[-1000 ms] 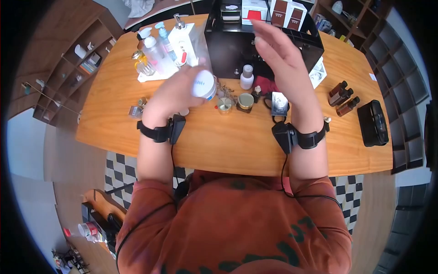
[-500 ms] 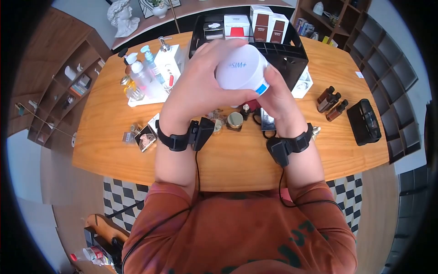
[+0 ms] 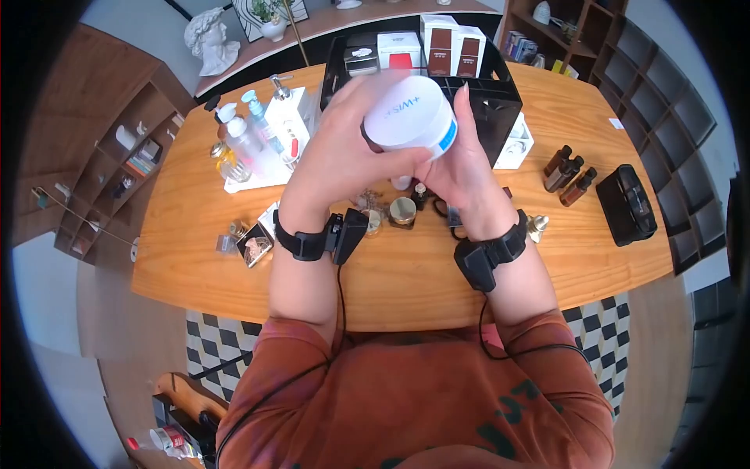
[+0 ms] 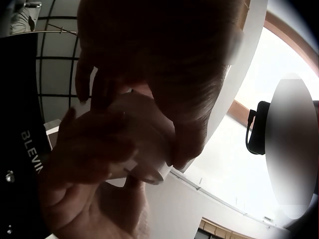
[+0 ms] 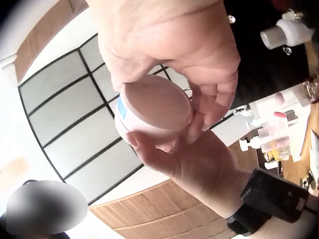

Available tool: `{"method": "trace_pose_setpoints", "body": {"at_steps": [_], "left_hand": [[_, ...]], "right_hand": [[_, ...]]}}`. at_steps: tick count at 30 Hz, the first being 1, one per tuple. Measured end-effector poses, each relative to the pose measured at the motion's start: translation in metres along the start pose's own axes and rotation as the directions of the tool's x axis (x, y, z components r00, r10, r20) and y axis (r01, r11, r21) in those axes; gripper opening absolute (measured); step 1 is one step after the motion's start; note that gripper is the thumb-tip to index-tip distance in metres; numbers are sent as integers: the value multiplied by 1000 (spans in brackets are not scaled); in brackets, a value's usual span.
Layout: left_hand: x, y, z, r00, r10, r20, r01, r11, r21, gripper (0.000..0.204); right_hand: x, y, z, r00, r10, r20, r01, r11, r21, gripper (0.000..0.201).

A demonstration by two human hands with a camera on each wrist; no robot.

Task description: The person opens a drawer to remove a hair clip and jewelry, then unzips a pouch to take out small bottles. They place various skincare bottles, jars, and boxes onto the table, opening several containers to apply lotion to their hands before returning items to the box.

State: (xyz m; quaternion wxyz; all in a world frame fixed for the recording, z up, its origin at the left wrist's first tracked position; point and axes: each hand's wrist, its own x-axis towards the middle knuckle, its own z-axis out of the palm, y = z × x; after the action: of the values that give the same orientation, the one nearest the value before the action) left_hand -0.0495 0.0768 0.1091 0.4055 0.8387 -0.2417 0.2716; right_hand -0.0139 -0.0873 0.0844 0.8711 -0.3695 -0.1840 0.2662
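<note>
A round white jar (image 3: pixel 408 117) with a blue strip on its side is held up high above the wooden table (image 3: pixel 391 258), close to my head camera. My left hand (image 3: pixel 344 144) grips it from the left and underneath. My right hand (image 3: pixel 457 160) holds its right side with curled fingers. The right wrist view shows the jar (image 5: pixel 154 112) from below, pinched between both hands. In the left wrist view the jar (image 4: pixel 144 159) is mostly hidden by dark fingers.
A black organiser rack (image 3: pixel 476 86) with boxes stands behind the hands. A white tray of bottles (image 3: pixel 250 148) sits at the left. Small jars (image 3: pixel 402 211) lie under the hands, brown bottles (image 3: pixel 570 172) and a black case (image 3: pixel 629 203) at the right.
A second ago only my left hand held the jar low over the table, the right hand raised open. Both hands now hold it, lifted higher and turned a little.
</note>
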Motion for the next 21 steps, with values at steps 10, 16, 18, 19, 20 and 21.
{"method": "trace_pose_setpoints", "body": {"at_steps": [10, 16, 18, 19, 20, 21], "left_hand": [[75, -59, 4, 960, -186, -207, 254, 888, 383, 77], [101, -98, 26, 915, -403, 0, 342, 779, 525, 78], [102, -107, 30, 899, -437, 41, 347, 766, 542, 79], [101, -110, 33, 901, -433, 34, 353, 776, 523, 79], [99, -113, 36, 902, -430, 28, 358, 786, 504, 78], [98, -113, 37, 899, -437, 35, 362, 786, 501, 78]], "right_hand": [[-16, -39, -19, 774, -619, -136, 611, 785, -102, 65], [-28, -63, -27, 709, -680, -186, 678, 730, -85, 61], [-30, -67, -30, 699, -688, -195, 692, 720, -62, 63], [-30, -69, -30, 702, -683, -201, 687, 724, -64, 63], [-31, -70, -29, 697, -686, -208, 693, 719, -48, 60], [-32, -71, -30, 691, -690, -216, 701, 713, -33, 58]]}}
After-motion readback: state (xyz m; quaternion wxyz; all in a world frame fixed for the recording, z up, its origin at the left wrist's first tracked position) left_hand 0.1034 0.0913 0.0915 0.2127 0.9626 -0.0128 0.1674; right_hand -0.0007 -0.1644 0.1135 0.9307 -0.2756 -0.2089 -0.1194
